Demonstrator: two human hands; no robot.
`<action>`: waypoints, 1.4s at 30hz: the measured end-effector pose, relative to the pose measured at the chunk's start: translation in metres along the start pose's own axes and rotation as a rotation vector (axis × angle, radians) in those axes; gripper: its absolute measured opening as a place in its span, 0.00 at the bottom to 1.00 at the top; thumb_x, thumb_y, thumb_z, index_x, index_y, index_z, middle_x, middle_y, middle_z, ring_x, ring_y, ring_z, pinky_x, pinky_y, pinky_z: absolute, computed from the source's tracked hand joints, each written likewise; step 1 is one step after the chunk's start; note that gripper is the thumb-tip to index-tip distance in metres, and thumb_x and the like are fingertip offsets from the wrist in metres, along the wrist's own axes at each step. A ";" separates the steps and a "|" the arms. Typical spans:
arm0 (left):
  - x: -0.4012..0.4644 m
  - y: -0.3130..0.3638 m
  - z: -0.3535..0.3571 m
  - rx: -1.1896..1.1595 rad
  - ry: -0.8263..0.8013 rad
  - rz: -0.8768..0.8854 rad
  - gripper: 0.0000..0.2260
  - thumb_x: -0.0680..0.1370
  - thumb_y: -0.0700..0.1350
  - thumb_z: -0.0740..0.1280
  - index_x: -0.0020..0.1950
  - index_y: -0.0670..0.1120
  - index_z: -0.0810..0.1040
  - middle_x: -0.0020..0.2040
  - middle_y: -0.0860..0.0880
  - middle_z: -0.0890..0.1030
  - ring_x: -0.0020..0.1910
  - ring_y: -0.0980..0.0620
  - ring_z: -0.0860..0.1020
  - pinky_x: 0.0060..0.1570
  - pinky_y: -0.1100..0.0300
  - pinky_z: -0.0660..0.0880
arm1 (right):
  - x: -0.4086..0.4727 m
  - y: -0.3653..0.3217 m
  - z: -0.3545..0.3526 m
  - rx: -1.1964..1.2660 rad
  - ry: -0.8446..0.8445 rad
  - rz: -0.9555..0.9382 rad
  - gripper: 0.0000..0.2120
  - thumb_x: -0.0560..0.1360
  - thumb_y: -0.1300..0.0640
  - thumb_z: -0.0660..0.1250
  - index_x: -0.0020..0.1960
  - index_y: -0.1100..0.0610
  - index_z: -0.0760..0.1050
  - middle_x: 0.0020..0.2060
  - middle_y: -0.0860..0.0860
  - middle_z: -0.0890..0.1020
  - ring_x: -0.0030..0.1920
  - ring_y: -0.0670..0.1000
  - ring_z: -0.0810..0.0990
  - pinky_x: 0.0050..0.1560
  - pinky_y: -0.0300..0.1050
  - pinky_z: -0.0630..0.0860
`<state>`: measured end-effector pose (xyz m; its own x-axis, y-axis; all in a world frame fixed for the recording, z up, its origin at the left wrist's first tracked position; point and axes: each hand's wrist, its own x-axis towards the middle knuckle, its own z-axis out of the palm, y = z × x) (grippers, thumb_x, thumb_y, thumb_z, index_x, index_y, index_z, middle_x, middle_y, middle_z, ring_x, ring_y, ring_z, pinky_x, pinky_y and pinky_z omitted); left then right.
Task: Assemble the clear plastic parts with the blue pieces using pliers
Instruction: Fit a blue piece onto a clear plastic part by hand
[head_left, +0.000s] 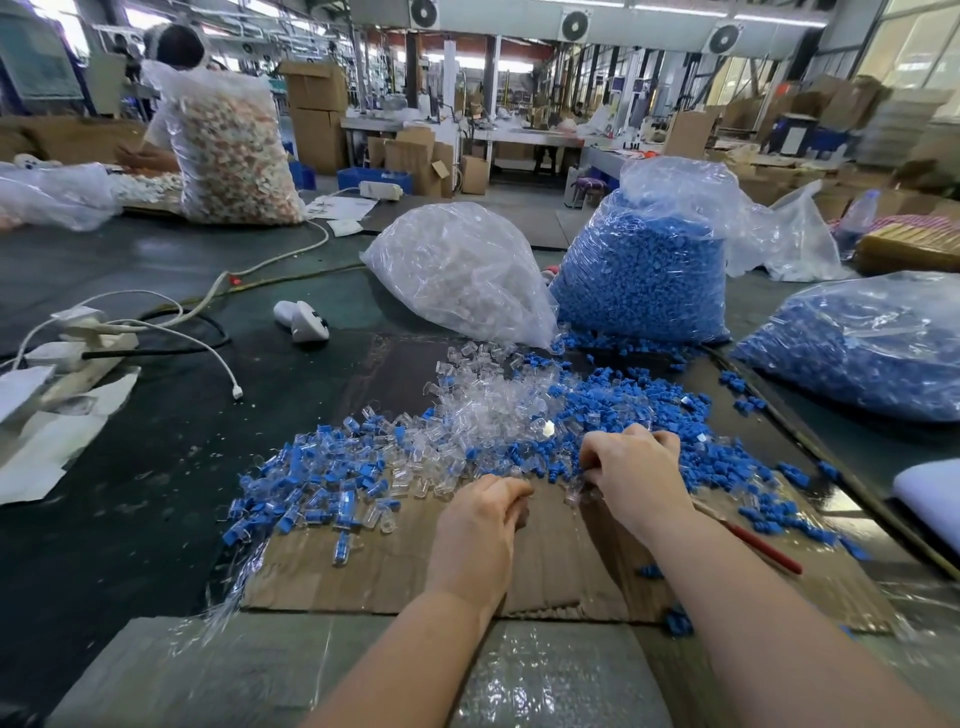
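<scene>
Loose clear plastic parts (483, 410) and blue pieces (613, 400) lie heaped on a cardboard sheet (395, 577). Assembled clear-and-blue units (317, 483) spread to the left of them. My right hand (631, 473) grips red-handled pliers (753, 545), whose handle runs back along my wrist. Its fingertips are down at the near edge of the blue pile, beside a clear part (574, 493). My left hand (483, 525) rests on the cardboard just left of it, fingers curled round something small that they mostly hide.
Behind the heap stand a bag of clear parts (457, 270) and two bags of blue pieces (644, 270) (862, 343). A white handheld device (304, 319), cables and a power strip (78, 353) lie to the left. A person (171, 78) sits far left behind another bag.
</scene>
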<state>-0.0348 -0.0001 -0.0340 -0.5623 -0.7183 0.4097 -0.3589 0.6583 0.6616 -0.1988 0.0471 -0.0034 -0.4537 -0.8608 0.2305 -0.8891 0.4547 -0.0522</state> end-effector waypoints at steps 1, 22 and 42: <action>0.000 0.000 0.000 -0.004 0.001 -0.007 0.11 0.78 0.43 0.63 0.60 0.48 0.78 0.50 0.55 0.79 0.47 0.61 0.72 0.46 0.79 0.65 | 0.000 0.000 -0.001 0.008 -0.002 0.000 0.05 0.77 0.57 0.64 0.49 0.47 0.74 0.44 0.46 0.80 0.51 0.50 0.70 0.56 0.49 0.56; 0.003 -0.006 -0.003 -0.278 0.044 -0.240 0.09 0.74 0.39 0.69 0.48 0.53 0.80 0.41 0.58 0.80 0.42 0.62 0.78 0.42 0.78 0.70 | -0.059 -0.046 0.019 0.418 0.298 0.087 0.09 0.74 0.64 0.66 0.49 0.52 0.80 0.46 0.46 0.81 0.50 0.52 0.76 0.47 0.44 0.56; 0.003 -0.006 -0.005 -0.255 -0.108 -0.156 0.12 0.75 0.41 0.69 0.38 0.58 0.74 0.36 0.58 0.79 0.39 0.63 0.77 0.40 0.73 0.71 | -0.065 -0.048 0.018 0.443 0.385 -0.084 0.04 0.68 0.60 0.75 0.40 0.55 0.80 0.35 0.47 0.82 0.37 0.52 0.79 0.42 0.49 0.73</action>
<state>-0.0306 -0.0073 -0.0338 -0.5957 -0.7693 0.2310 -0.2565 0.4547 0.8529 -0.1273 0.0771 -0.0333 -0.4001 -0.7073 0.5827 -0.8989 0.1790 -0.4000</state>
